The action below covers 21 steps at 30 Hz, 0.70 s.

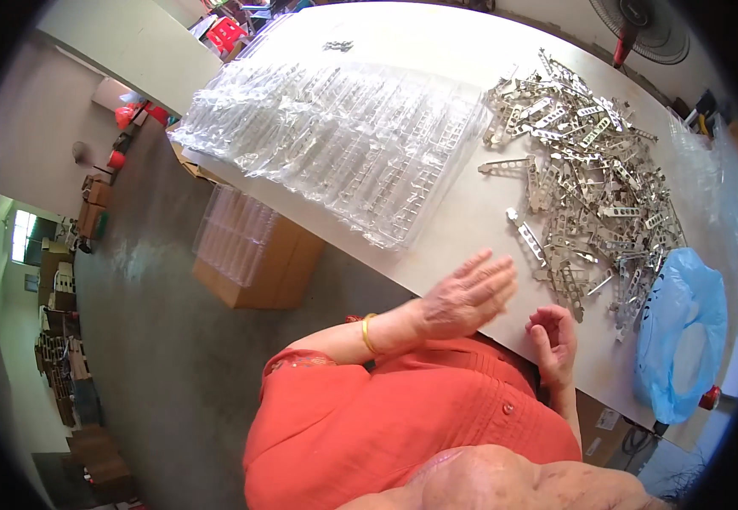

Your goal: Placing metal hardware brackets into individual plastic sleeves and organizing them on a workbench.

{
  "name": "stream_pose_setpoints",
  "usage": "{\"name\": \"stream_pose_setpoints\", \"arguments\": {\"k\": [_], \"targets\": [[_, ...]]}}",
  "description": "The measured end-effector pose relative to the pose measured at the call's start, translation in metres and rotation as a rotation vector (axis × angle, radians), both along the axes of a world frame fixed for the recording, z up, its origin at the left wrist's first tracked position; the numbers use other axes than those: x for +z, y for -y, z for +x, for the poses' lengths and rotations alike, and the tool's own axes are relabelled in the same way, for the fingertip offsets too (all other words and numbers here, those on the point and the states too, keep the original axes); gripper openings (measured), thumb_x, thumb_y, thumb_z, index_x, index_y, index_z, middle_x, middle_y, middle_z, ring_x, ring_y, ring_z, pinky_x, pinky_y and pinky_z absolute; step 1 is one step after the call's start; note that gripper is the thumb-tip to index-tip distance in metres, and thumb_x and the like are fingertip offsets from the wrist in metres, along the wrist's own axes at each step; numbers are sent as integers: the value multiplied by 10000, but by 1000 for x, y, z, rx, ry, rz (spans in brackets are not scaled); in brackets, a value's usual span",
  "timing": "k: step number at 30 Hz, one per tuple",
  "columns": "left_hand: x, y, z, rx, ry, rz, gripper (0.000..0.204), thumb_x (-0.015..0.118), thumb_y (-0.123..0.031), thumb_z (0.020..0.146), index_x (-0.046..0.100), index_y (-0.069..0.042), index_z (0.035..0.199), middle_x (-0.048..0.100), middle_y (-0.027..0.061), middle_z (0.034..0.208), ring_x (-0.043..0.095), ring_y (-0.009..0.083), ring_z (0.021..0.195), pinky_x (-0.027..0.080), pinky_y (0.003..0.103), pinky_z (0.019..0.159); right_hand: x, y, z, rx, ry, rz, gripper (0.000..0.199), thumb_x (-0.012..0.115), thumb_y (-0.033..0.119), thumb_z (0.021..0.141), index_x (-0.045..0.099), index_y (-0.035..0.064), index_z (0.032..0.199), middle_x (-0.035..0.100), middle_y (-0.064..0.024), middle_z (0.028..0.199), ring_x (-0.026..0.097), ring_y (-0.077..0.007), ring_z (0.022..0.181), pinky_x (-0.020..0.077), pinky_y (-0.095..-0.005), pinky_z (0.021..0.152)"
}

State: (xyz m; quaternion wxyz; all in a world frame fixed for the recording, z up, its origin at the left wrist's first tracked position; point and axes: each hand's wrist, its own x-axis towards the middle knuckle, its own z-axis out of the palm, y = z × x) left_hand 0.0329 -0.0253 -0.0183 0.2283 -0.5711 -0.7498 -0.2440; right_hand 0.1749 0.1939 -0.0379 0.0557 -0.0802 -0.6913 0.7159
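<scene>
A blue plastic bag point(679, 336) lies crumpled on the table just right of the right hand point(553, 340), pale inside its open mouth. Clear plastic trays point(343, 136) in a wrapped sheet lie well beyond the left hand point(467, 297), up and to its left. A brown carton point(271, 263) stands on the floor left of the left hand, a stack of clear trays point(233, 234) on top of it. Small brown boxes point(93, 204) sit far off to the left.

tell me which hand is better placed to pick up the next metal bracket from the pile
Right, probably. The right hand rests curled on the table just below the pile of metal brackets, nearest the loose ones. The left hand hovers flat and open, farther left of the pile.
</scene>
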Motion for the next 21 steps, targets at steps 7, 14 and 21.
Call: {"name": "stream_pose_setpoints", "arguments": {"k": [7,14,21], "targets": [[-29,-7,6,-154,386,-351,817,578,-575,889,385,-45,1479,313,199,1564,249,325,1487,54,573,1211,35,-14,16,259,-277,1044,516,764,53,706,581,33,1187,589,-156,1236,568,-353,1161,442,-463,1019],[-23,-9,11,-159,358,-424,890,668,-520,829,325,-82,1524,265,207,1587,196,322,1505,26,603,1201,19,-9,23,324,-144,1484,604,548,-2,819,513,130,1408,483,-103,1472,416,-297,1395,242,-480,1198],[-44,-15,16,-114,201,-398,808,650,-236,819,300,-58,1525,264,228,1580,205,351,1500,69,613,1196,7,0,24,297,-156,1584,680,538,-39,815,436,103,1472,389,-132,1539,315,-295,1458,187,-491,1217]]}}
